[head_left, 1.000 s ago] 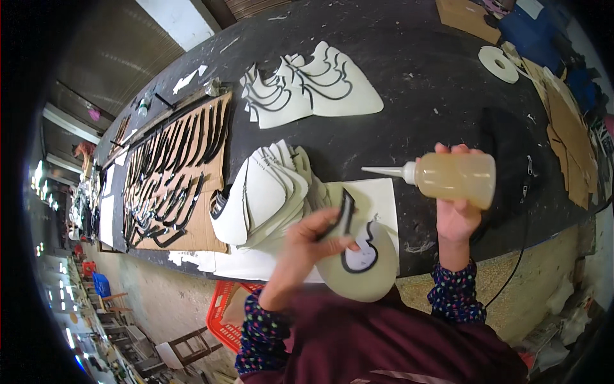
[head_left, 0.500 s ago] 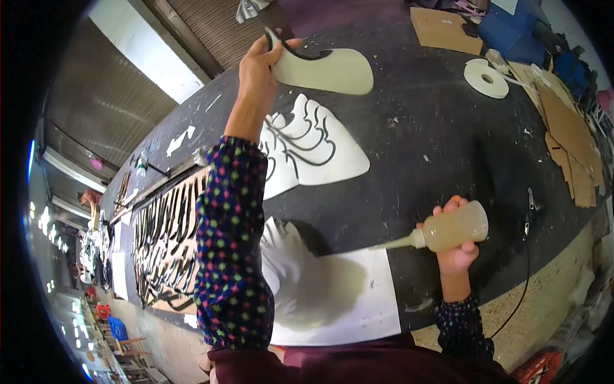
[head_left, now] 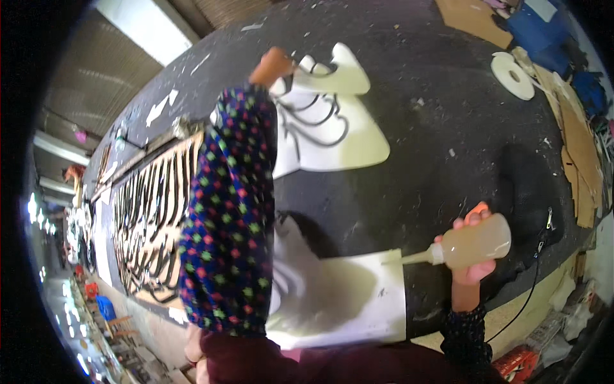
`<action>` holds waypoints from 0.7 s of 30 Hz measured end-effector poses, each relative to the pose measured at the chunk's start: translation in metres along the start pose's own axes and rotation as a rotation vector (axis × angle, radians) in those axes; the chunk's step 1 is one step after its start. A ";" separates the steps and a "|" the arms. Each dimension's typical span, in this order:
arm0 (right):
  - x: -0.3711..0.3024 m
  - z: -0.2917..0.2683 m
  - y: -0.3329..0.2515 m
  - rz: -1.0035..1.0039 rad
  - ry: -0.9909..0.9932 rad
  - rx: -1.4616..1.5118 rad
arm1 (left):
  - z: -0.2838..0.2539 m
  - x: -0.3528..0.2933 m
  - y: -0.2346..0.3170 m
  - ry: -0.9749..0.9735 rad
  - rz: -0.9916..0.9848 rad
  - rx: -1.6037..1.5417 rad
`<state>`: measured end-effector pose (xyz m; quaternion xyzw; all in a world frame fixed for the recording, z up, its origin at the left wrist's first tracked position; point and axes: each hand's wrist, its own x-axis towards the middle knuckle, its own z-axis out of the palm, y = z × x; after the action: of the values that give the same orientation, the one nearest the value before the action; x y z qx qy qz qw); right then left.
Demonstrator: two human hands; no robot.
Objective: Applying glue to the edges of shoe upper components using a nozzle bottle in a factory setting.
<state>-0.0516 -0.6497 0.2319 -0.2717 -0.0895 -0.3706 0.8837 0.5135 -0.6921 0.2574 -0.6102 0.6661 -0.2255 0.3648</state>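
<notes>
My right hand point(head_left: 470, 265) is wrapped round a translucent squeeze bottle point(head_left: 478, 242) of pale amber liquid. The bottle lies tilted nearly level, its long thin nozzle pointing left over a white sheet point(head_left: 377, 320). Something small and orange shows by the fingers. At the far side, my left hand point(head_left: 274, 66) is at the left end of a pale, curved cut piece point(head_left: 350, 72) with a dark inner edge. That piece overlaps white panels point(head_left: 361, 137) bearing black curved strips. The left fingers are blurred and mostly hidden, so their grip is unclear. Shadow covers part of the sheet.
On the left, a brown board point(head_left: 160, 217) carries rows of dark curved strips. A white tape roll point(head_left: 513, 75) sits at the far right beside cardboard pieces point(head_left: 579, 166). A black cord point(head_left: 521, 307) with metal clips hangs over the right table edge.
My left hand has brought the pale curved piece down onto the white panels. My right hand and the bottle appear slightly farther right and lower. The whole view has shifted.
</notes>
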 end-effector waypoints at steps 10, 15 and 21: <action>-0.019 0.009 0.001 -0.033 0.163 -0.132 | -0.209 -0.284 0.080 0.223 -0.350 -1.143; -0.025 0.010 0.004 -0.008 0.090 -0.087 | -0.236 -0.405 0.183 -0.149 -0.950 -1.110; -0.024 0.015 0.016 0.018 0.073 -0.111 | -0.235 -0.442 0.255 0.389 -1.444 -1.331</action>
<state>-0.0572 -0.6181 0.2291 -0.3073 -0.0342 -0.3768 0.8732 0.1647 -0.2550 0.3090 -0.9010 0.1746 -0.0702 -0.3908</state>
